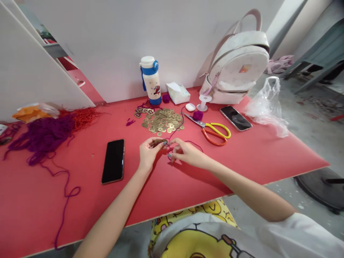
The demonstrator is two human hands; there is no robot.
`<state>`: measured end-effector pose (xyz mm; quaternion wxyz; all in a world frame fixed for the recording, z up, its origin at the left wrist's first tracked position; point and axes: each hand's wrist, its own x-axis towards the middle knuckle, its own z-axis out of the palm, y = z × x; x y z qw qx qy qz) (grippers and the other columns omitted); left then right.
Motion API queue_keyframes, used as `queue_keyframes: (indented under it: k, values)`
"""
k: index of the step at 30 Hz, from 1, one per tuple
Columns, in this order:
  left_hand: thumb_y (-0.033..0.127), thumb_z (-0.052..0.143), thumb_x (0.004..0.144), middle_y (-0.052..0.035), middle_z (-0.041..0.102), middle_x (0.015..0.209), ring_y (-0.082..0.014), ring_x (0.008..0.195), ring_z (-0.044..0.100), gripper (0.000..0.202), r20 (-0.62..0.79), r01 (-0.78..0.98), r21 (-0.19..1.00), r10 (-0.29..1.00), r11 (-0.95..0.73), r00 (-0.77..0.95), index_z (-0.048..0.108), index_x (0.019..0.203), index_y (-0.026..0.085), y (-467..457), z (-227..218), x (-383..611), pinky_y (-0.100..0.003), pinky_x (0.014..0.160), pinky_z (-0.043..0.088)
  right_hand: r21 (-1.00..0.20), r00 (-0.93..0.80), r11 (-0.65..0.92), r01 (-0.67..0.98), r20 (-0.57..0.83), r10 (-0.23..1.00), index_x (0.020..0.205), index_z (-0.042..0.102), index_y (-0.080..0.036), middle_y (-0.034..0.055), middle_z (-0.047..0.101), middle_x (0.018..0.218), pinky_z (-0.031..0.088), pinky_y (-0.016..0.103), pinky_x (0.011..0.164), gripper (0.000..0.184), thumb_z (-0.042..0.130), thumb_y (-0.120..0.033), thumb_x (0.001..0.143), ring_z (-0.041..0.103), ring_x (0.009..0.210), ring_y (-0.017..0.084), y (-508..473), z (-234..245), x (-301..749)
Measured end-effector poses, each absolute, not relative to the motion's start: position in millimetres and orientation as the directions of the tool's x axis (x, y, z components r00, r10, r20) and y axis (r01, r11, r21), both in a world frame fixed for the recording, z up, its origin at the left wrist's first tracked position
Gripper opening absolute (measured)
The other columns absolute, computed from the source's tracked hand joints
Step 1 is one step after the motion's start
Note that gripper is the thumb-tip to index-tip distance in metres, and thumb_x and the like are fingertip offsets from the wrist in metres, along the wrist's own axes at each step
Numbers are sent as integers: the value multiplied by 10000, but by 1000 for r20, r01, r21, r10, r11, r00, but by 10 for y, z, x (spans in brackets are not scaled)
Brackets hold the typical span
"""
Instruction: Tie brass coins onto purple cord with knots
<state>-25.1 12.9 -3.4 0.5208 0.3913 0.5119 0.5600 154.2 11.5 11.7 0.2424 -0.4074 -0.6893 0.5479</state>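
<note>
My left hand (148,152) is closed, pinching a small stack of brass coins (159,142) at the near side of the coin pile. Purple cord (175,131) runs from the held coins back towards the pile, and a loose end curves out past my other hand. Close by on the right, my right hand (186,153) has its fingers curled around the cord at the coins' edge; the exact grip is partly hidden. Behind both hands lies a loose pile of holed brass coins (163,121), with a coin strand (144,111) tied in cord at its left.
Scissors (215,132), a purple cord ball (198,115), a white spool (204,103) and a phone (235,118) lie right. A bottle (151,80), tissue pack (177,93) and backpack (236,68) stand behind. Left are another phone (113,161) and tangled purple cord (49,134).
</note>
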Motion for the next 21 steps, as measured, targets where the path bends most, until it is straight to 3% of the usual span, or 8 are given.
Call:
queue_keyframes:
  k: [2, 4, 8, 10, 13, 16, 21]
  values:
    - [300, 872, 549, -46, 741, 727, -178, 670, 701, 307, -105, -189, 979, 981, 73, -165, 716, 762, 144, 130, -28, -246, -297, 664, 587, -958, -580, 33, 285, -145, 801, 975, 615, -177, -30, 596, 604, 452, 251, 545, 174, 524, -312, 915, 542, 490, 114, 102, 106, 1600]
    - [300, 874, 544, -38, 732, 698, -177, 648, 699, 306, -114, -199, 977, 978, 79, -173, 717, 754, 143, 127, -18, -238, -298, 645, 589, -960, -559, 70, 270, -97, 823, 832, 645, -171, -18, 551, 594, 439, 259, 549, 282, 484, -374, 942, 529, 510, 118, 120, 200, 1721]
    - [287, 876, 558, -41, 733, 685, -203, 681, 725, 290, -124, -214, 973, 975, 83, -184, 722, 756, 141, 116, -5, -222, -316, 669, 604, -944, -400, 289, 160, 206, 893, 685, 622, -180, 64, 632, 860, 473, 328, 807, 350, 537, -407, 937, 617, 860, 184, 158, 514, 2065]
    - [290, 877, 563, -48, 740, 702, -216, 706, 737, 292, -126, -221, 972, 974, 82, -189, 725, 762, 141, 115, -12, -221, -327, 685, 611, -949, -262, 306, 80, 276, 925, 637, 589, -191, 81, 642, 990, 473, 348, 813, 377, 571, -433, 925, 609, 991, 221, 155, 667, 2258]
    - [310, 880, 565, -53, 745, 717, -229, 715, 745, 304, -122, -232, 970, 973, 75, -196, 723, 764, 143, 122, -30, -229, -344, 691, 617, -912, -93, 368, -182, 389, 917, 689, 632, -250, 49, 632, 883, 479, 396, 804, 295, 626, -478, 878, 611, 924, 231, 124, 875, 2540]
    - [326, 880, 573, -58, 745, 720, -235, 710, 745, 313, -111, -231, 971, 973, 63, -201, 722, 772, 142, 128, -41, -242, -345, 667, 617, -828, 28, 436, -352, 456, 890, 565, 585, -276, 16, 518, 650, 475, 364, 733, 374, 630, -451, 892, 540, 690, 161, 84, 1040, 2766]
    - [324, 876, 587, -55, 746, 749, -221, 712, 739, 310, -97, -198, 979, 971, 53, -218, 728, 790, 142, 127, -53, -253, -329, 659, 612, -874, 139, 486, 8, 482, 865, 783, 710, -356, 39, 634, 744, 489, 386, 628, 185, 663, -517, 862, 566, 662, 179, 64, 1079, 2934]
